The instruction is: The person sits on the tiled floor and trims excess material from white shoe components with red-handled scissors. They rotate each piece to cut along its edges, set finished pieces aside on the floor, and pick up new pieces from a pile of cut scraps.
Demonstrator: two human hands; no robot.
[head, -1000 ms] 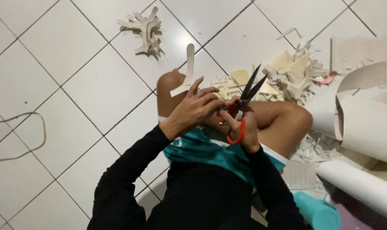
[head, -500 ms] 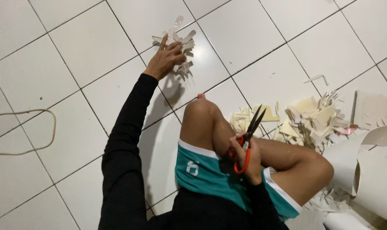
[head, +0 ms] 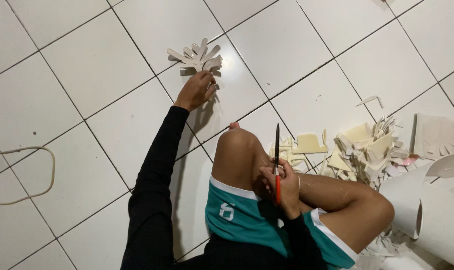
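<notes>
Left hand [head: 197, 90] is stretched far forward over the white tiled floor [head: 87, 65], fingers curled down at the near edge of a small stack of cut-out cardboard shapes [head: 196, 56]; it touches or nearly touches the stack, and whether the fingers grip a piece cannot be told from this view. Right hand [head: 282, 187] rests on the raised knee, closed around the red handles of a pair of scissors [head: 277, 160], blades together and pointing away from the body. Judged from this layout, the step in hand is the stacking of a finished cut-out, with cutting paused. Beside the right knee lie loose cream cardboard pieces [head: 307, 144], then a heap of offcuts [head: 367, 152], and rolled white sheet [head: 437, 210] at the right edge. A pale cord [head: 37, 192] loops on the tiles at far left. A next cut would call for a fresh piece in the left hand and for opened blades.
</notes>
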